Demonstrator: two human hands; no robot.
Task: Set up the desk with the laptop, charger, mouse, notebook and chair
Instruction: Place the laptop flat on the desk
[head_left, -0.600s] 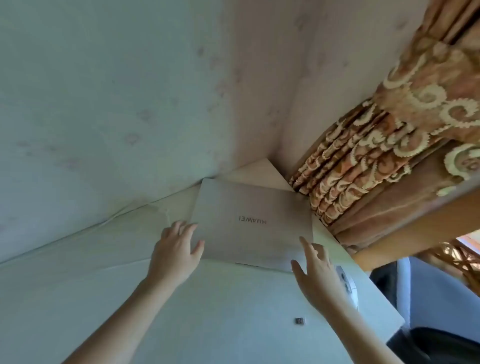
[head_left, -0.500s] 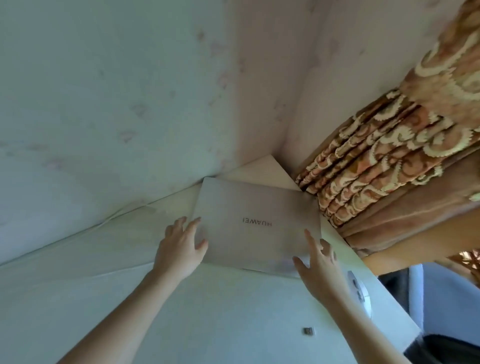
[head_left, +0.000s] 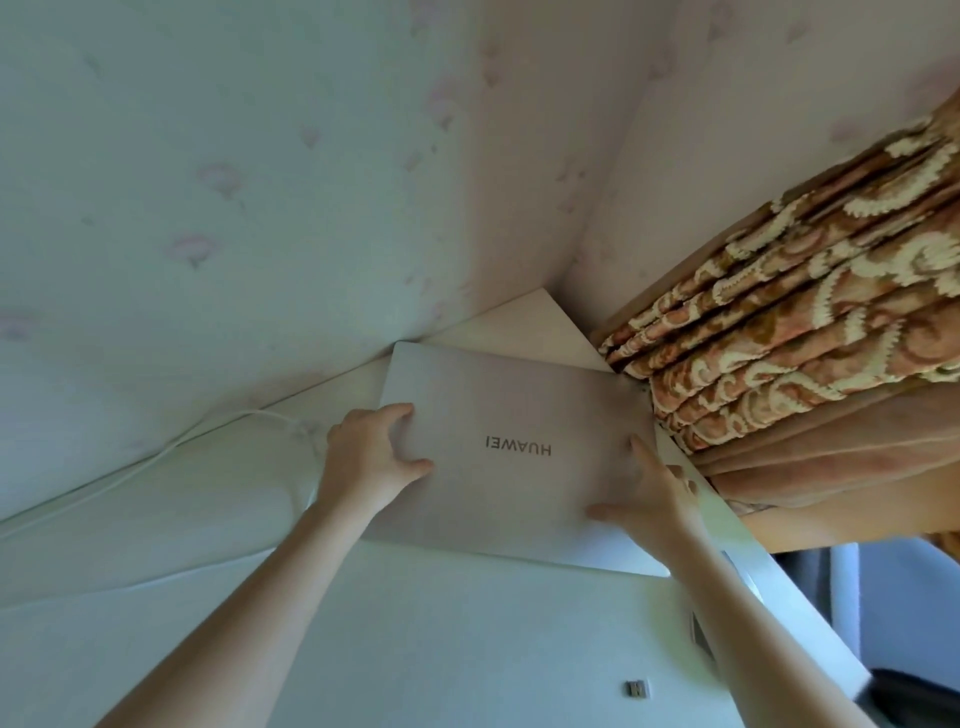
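A closed silver laptop (head_left: 514, 415) with a brand name on its lid lies in the far right corner of the white desk (head_left: 415, 649). My left hand (head_left: 371, 457) grips its left edge, thumb on the lid. My right hand (head_left: 652, 499) grips its near right corner, thumb on top. A white cable (head_left: 156, 457) runs along the wall on the left of the desk toward the laptop. A small USB dongle (head_left: 638, 689) sits on the desk near its front. Mouse, notebook and chair are not in sight.
Patterned wallpaper covers the two walls meeting behind the desk. A brown and cream curtain (head_left: 810, 338) hangs against the desk's right edge, close to the laptop. A dark object (head_left: 914, 696) lies beyond the desk edge at the lower right.
Both hands moved forward from just short of the laptop onto it and closed on its left edge and near right corner. The laptop looks slightly turned and nearer.
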